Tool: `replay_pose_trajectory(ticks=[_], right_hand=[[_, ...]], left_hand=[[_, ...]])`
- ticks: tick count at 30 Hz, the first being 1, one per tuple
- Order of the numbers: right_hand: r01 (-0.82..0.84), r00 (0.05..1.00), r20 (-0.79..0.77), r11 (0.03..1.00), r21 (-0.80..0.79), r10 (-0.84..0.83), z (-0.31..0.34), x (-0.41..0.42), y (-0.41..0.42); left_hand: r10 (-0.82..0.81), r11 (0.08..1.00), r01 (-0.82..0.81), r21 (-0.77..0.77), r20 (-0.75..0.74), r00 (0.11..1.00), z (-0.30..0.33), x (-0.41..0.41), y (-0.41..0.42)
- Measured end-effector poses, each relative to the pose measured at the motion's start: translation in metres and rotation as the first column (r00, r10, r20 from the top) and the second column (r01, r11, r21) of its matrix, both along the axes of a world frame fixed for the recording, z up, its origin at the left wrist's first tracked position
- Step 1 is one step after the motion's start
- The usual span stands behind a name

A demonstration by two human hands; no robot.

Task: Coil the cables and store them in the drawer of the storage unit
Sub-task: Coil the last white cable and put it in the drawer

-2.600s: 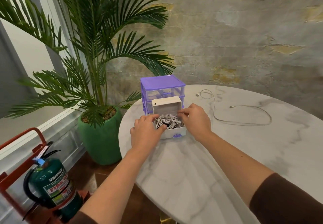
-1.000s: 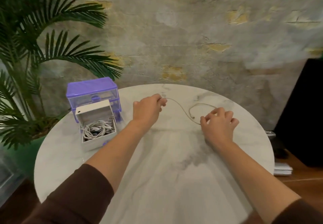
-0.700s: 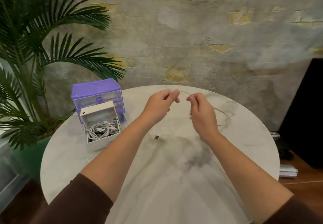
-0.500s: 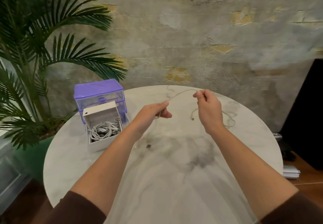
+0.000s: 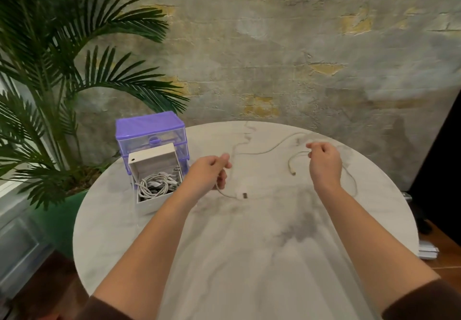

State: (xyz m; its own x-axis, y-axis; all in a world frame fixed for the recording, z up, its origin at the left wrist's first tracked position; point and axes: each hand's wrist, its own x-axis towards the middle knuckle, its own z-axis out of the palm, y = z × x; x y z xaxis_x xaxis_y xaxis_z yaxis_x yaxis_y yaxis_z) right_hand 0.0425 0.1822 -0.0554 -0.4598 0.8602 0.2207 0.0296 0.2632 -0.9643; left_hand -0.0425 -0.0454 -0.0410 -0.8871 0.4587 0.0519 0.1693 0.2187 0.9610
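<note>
Above marble table [image 5: 249, 257]: thin white cable [image 5: 270, 148] slack between both hands.

Prob. a café/lounge: marble table [image 5: 249, 257], potted palm [image 5: 50, 90], distressed brick wall [image 5: 287, 57].

One loose cable [image 5: 264, 150], one storage unit [image 5: 152, 132], two hands.

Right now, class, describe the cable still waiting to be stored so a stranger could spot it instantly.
Start at the round marble table. Right of the purple storage unit, both hands hold one thin white cable stretched between them. Unlike the coiled cables in the open drawer, it is loose and uncoiled.
</note>
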Motion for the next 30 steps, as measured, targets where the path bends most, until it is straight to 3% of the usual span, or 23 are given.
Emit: replay_pose_trajectory(ticks=[1,3,5,8,12,14,16,18,20,22,24,25,27,30], right_hand=[[-0.027,0.995,0.097,0.997,0.069,0.02,-0.005,0.0,0.0],[-0.074,0.968,0.252,0.971,0.228,0.014,-0.013,0.002,-0.007],[-0.128,0.962,0.274,0.902,0.413,0.011,-0.016,0.005,-0.024],[-0.194,0.969,0.245,0.707,0.68,0.03,-0.017,0.009,-0.054],[-0.089,0.996,0.06,0.667,0.74,0.066,-0.013,0.014,-0.073],[-0.074,0.995,0.017,0.585,0.808,0.102,-0.009,0.018,-0.077],[-0.144,0.989,0.112,0.459,0.877,0.097,-0.007,0.018,-0.08],[-0.324,0.944,0.324,0.386,0.864,0.067,-0.005,0.014,-0.087],[-0.537,0.824,0.562,0.413,0.736,0.072,-0.007,0.011,-0.095],[-0.611,0.758,0.635,0.5,0.614,0.147,-0.009,0.008,-0.1],[-0.587,0.773,0.582,0.634,0.504,0.252,-0.008,0.003,-0.103],[-0.567,0.78,0.551,0.708,0.421,0.297,-0.005,0.0,-0.102],[-0.509,0.802,0.488,0.82,0.261,0.343,0.002,-0.011,-0.098],[-0.481,0.84,0.355,0.866,0.137,0.411,0.008,-0.025,-0.09]], left_hand=[[0.029,0.993,-0.039,0.114,0.083,0.996,0.005,0.002,0.001],[0.09,0.979,-0.111,0.17,0.124,0.988,0.012,0.004,0.002],[0.143,0.978,-0.152,0.145,0.067,0.987,0.017,0.006,0.003],[0.198,0.975,-0.194,0.108,-0.029,0.98,0.023,0.008,0.004],[0.31,0.95,-0.302,0.077,-0.123,0.943,0.028,0.005,0.003],[0.341,0.94,-0.334,0.072,-0.175,0.923,0.03,0.002,0.002],[0.333,0.943,-0.329,0.057,-0.216,0.918,0.032,0.001,0.002],[0.312,0.948,-0.319,0.014,-0.251,0.916,0.033,-0.001,0.006],[0.274,0.952,-0.299,-0.06,-0.265,0.924,0.034,-0.002,0.01],[0.261,0.965,-0.257,0.05,-0.103,0.96,0.032,-0.006,0.014],[0.182,0.949,-0.213,0.234,0.147,0.972,0.033,-0.004,0.014],[0.114,0.95,-0.166,0.266,0.198,0.974,0.031,-0.002,0.013],[-0.022,0.97,-0.028,0.242,0.201,0.979,0.029,0.002,0.01],[-0.144,0.98,0.118,0.161,0.162,0.976,0.024,0.004,0.005]])
